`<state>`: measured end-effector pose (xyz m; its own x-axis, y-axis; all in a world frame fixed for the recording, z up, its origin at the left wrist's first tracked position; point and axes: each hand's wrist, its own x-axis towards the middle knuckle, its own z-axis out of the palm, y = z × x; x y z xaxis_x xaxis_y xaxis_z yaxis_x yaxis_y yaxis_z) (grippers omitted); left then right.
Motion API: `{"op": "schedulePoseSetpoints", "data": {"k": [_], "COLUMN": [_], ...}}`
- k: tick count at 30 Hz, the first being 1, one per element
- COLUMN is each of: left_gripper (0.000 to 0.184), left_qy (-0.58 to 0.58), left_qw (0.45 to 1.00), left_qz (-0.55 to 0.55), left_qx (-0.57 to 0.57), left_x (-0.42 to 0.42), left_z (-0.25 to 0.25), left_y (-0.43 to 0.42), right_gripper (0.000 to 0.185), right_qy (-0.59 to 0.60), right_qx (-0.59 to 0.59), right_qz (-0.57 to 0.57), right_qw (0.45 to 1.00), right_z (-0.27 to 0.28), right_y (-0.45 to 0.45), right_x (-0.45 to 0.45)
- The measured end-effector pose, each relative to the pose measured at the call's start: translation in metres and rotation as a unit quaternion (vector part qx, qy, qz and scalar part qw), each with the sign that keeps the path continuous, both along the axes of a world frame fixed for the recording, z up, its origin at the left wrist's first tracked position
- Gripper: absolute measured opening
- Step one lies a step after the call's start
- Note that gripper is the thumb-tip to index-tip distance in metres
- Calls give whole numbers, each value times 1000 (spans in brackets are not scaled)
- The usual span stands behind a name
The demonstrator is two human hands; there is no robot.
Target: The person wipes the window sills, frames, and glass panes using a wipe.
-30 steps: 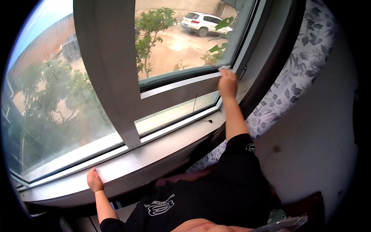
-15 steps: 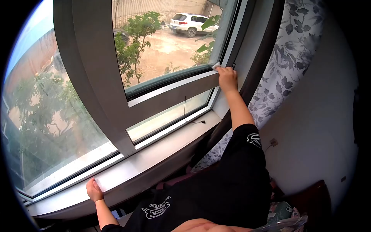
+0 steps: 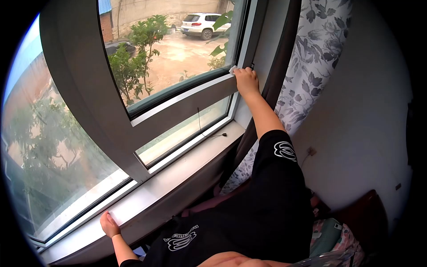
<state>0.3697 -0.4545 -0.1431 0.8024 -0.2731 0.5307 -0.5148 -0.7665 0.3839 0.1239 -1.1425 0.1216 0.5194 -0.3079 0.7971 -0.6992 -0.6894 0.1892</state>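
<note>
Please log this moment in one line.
right hand: holds small white wad at grey window frame | left hand: on pale flat windowsill

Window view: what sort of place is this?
Probably a room in a home: a floral curtain hangs beside the window, and outside a white car stands in a yard.

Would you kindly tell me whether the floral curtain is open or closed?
Open: the floral curtain hangs beside the window, leaving its panes uncovered.

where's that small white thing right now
The small white thing is in the head view's upper half, just right of centre, held in the right hand at the lower right corner of the upper window pane.
</note>
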Motion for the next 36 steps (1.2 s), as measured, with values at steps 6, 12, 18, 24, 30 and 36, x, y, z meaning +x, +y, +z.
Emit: {"op": "schedulePoseSetpoints", "data": {"k": [6,12,18,24,30,36], "left_gripper": [31,29,23,21,23,29], "left_qy": [3,1,5,10,29,-24], "left_qw": [1000,1000,1000,998,996,997], "left_qz": [-4,9,27,57,26,-31], "left_qx": [-17,-9,2,-2,-85,-72], "left_x": [-1,-6,-18,-35,-43,-103], "left_z": [-4,-2,15,36,49,45], "left_y": [-3,-3,-10,-14,-16,26], "right_gripper": [24,27,27,28,42,34], "right_qy": [-67,-161,-158,-147,-223,-218], "right_qx": [32,9,44,54,78,35], "right_qz": [55,192,396,479,433,431], "right_qw": [996,968,904,864,870,875], "right_z": [-21,-32,-23,-11,-30,-69], "right_y": [17,90,194,277,301,311], "right_x": [0,36,80,114,118,114]}}
